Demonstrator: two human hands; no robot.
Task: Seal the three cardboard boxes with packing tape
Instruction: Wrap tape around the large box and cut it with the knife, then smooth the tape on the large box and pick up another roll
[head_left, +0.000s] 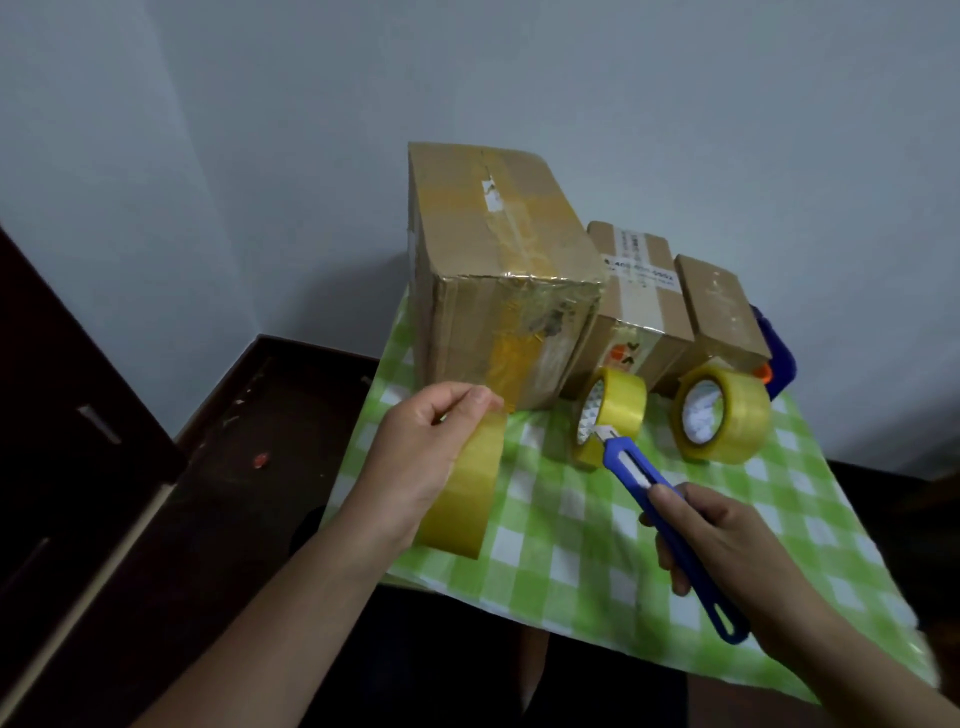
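Note:
Three cardboard boxes stand in a row on the green checked cloth (571, 525): a large box (498, 270) on the left, a medium box (636, 296) beside it and a small box (722, 317) on the right. My left hand (415, 462) pinches the top of a loose strip of yellow packing tape (467, 493) that hangs down in front of the large box. My right hand (727, 545) grips a blue utility knife (660, 509), its tip at a tape roll (613, 415) standing on edge. A second tape roll (722, 413) stands to the right.
A blue object (776, 364) with an orange part sits behind the small box at the table's right edge. Dark wooden furniture (78, 415) stands to the left, lower than the table. A pale wall rises behind the boxes.

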